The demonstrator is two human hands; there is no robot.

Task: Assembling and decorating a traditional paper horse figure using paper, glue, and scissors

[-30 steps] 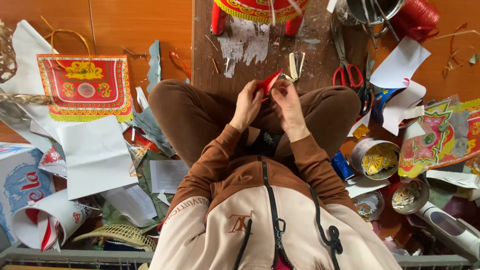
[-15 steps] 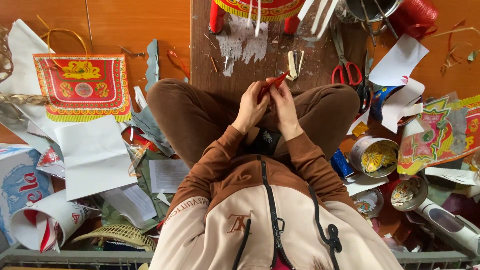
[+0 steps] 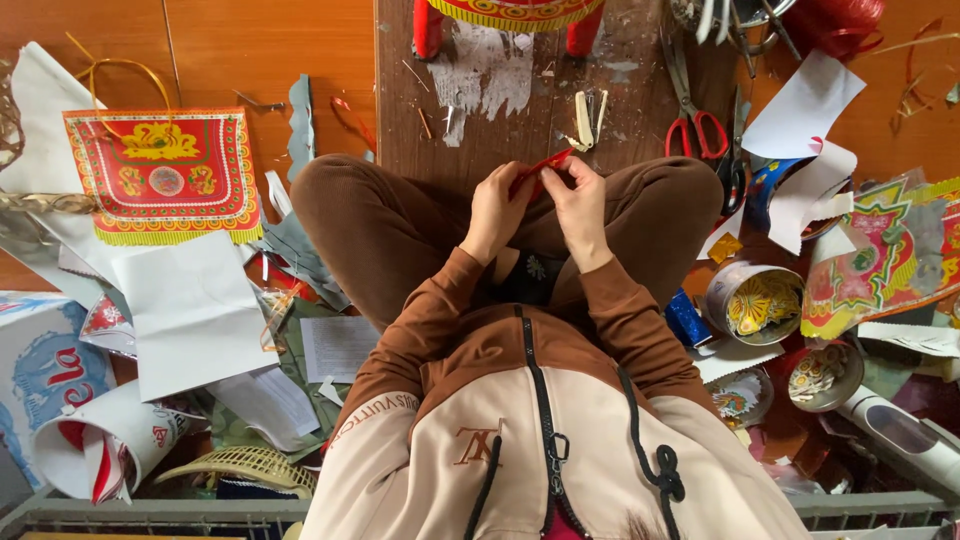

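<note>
Fingers of left hand (image 3: 497, 208) and right hand (image 3: 578, 203) pinching red paper strip (image 3: 541, 167), above lap, red-handled scissors (image 3: 694, 128) nearby

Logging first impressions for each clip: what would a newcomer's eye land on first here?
Both hands, left hand and right hand, pinch a thin red strip over the crossed legs at centre. A red-and-gold decorated paper panel lies at upper left, and red-handled scissors on the wooden board at upper right.

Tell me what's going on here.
A person sits cross-legged on the floor, pinching a thin red strip between the left hand and right hand, over a wooden board. Red-handled scissors lie on the board to the right. Paper sheets and a red-and-gold decorated panel are scattered around.
</note>
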